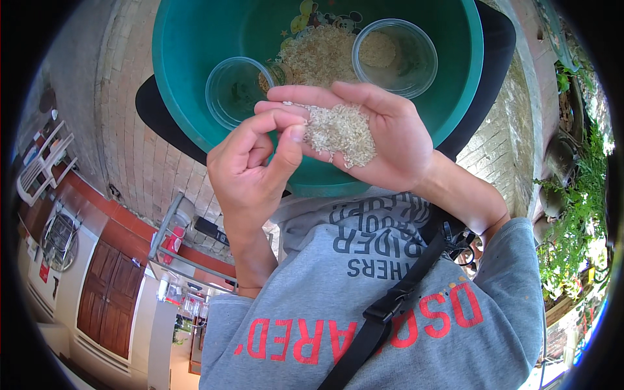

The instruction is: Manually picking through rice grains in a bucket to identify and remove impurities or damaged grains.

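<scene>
The teal basin is filling the upper centre of the frame. Two clear plastic cups are standing inside it, left and right, with a rice heap lying between them. The left hand and right hand are blocking the basin's lower rim. Bare basin wall is remaining free at upper left.

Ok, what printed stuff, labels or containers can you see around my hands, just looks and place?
Cartoon picture: inside the teal basin, top middle, multicoloured.
Clear round tub: in basin, above the right hand.
Clear round cup: in basin, above the left hand.
Sweatshirt lettering: grey cloth, red and dark blue print.
</scene>
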The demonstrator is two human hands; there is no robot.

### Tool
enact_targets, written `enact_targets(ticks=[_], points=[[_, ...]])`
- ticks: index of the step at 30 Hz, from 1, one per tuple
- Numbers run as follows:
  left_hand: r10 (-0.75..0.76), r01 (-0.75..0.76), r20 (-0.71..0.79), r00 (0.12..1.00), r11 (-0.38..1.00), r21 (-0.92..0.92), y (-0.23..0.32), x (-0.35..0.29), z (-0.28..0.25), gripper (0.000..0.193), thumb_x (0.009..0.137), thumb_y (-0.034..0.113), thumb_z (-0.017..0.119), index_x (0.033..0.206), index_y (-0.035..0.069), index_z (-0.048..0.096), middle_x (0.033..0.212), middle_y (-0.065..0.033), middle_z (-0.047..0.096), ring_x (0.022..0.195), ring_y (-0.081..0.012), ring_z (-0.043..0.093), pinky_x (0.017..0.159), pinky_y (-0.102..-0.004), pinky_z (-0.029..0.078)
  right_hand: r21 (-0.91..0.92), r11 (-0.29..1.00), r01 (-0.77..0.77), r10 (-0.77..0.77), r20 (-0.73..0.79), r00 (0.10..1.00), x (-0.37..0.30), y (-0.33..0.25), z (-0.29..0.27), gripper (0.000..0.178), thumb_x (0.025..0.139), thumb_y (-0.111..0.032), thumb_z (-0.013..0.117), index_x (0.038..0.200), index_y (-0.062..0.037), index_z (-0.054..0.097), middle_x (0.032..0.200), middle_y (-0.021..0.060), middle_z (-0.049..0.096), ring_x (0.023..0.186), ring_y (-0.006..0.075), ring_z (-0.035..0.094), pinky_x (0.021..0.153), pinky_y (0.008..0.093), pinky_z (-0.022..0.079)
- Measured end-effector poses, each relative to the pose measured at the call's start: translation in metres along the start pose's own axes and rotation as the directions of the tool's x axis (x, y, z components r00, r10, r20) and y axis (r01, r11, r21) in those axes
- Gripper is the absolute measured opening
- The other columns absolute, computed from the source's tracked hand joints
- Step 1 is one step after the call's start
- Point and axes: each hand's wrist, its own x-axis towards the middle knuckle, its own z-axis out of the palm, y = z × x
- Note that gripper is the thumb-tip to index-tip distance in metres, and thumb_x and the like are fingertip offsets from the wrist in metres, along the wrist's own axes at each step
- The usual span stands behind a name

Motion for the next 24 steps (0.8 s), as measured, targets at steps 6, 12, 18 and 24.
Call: enact_targets(ticks=[6, 12, 18, 24], points=[[0.003, -0.024, -0.339, 0.941, 0.998, -0.056, -0.010, 0.003, -0.020, 0.014, 0.087, 0.002, 0.080, 0.100, 0.004, 0.076, 0.073, 0.0104, 0.052, 0.059, 0.0025, 0.032, 0.052, -0.0178, 0.022, 0.065, 0.998, 0.009, -0.009, -0.005, 1.000, 0.001, 0.000, 0.003, 0.058, 0.109, -0.027, 0.025, 0.149, 0.0114, 0.039, 0.151, 0.0247, 0.050, 0.142, 0.0309, 0.048, 0.122, 0.0406, 0.036], [0.142, -0.139, 0.002, 0.990, 0.966, 0.218, 0.018, 0.001, -0.012, 0.017, 0.079, 0.002, 0.084, 0.094, 0.006, 0.078, 0.073, 0.0057, 0.064, 0.055, 0.0003, 0.034, 0.048, -0.0210, 0.021, 0.004, 1.000, 0.022, -0.022, -0.013, 1.000, 0.002, 0.000, 0.002, 0.057, 0.109, -0.027, 0.025, 0.150, 0.0100, 0.040, 0.152, 0.0230, 0.050, 0.141, 0.0304, 0.049, 0.121, 0.0408, 0.037], [0.103, -0.102, 0.009, 0.995, 0.959, 0.264, 0.021, 0.002, 0.008, 0.020, 0.076, 0.004, 0.086, 0.095, 0.006, 0.078, 0.077, 0.0047, 0.065, 0.057, -0.0004, 0.034, 0.049, -0.0220, 0.021, -0.052, 0.998, 0.030, -0.031, -0.021, 0.999, 0.003, 0.003, 0.002, 0.058, 0.108, -0.029, 0.026, 0.150, 0.0088, 0.040, 0.151, 0.0210, 0.051, 0.135, 0.0293, 0.054, 0.119, 0.0406, 0.039], [0.110, -0.109, 0.012, 0.994, 0.954, 0.278, 0.026, 0.007, 0.013, 0.017, 0.076, 0.004, 0.084, 0.091, 0.005, 0.076, 0.074, 0.0009, 0.067, 0.053, -0.0024, 0.041, 0.046, -0.0223, 0.029, -0.047, 0.998, 0.052, -0.054, -0.031, 0.998, 0.002, 0.003, 0.003, 0.058, 0.108, -0.028, 0.026, 0.149, 0.0103, 0.040, 0.150, 0.0226, 0.051, 0.135, 0.0295, 0.054, 0.119, 0.0415, 0.038]])
